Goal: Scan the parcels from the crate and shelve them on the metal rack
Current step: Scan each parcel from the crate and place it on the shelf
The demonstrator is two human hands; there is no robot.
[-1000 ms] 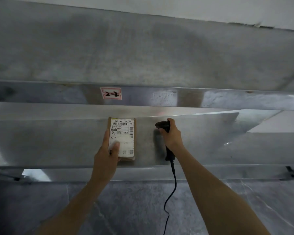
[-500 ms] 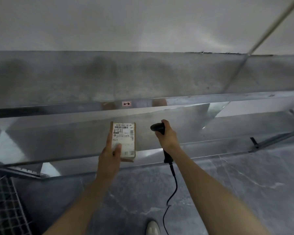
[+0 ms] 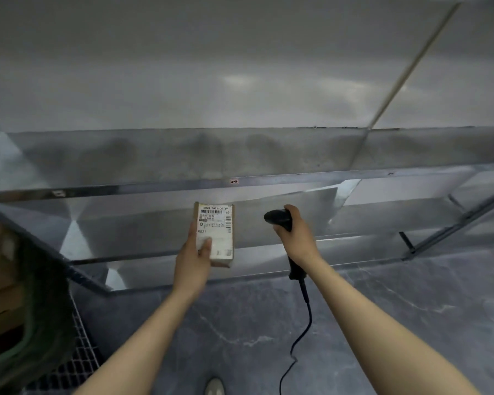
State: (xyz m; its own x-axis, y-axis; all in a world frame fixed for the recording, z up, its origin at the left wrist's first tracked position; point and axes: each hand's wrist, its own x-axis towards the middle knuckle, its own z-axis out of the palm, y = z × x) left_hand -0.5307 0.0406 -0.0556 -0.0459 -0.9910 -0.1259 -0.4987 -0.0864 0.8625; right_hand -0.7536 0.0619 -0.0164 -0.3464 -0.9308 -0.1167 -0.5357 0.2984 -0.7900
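Left hand (image 3: 191, 262) holds a small brown parcel (image 3: 215, 234) upright, in the air in front of the metal rack (image 3: 297, 178) — thumb pressed on the lower part of the white shipping label (image 3: 215, 228), fingers wrapped behind. Label faces the camera; barcode near the top, "P021" printed at the left edge. Parcel touches no shelf; it sits visually between the upper shelf lip and the lower shelf edge.

Right hand (image 3: 298, 236) is closed around the grip of a black handheld scanner (image 3: 280, 219), just right of the parcel and apart from it. Scanner head points left toward the parcel. Its black cable (image 3: 304, 323) drops from the handle base and curls down toward the floor (image 3: 382, 309).

Small red-and-white tag (image 3: 234, 181) is stuck on the front lip of the upper shelf, above the parcel. Writing on it is too small to read.

Bottom left: curved dark green rim of a crate (image 3: 40, 323) with brown shapes inside — likely more parcels, too blurred to tell. Wire mesh (image 3: 77, 357) lies beside it. Toe of a shoe (image 3: 214, 387) shows at the bottom edge.
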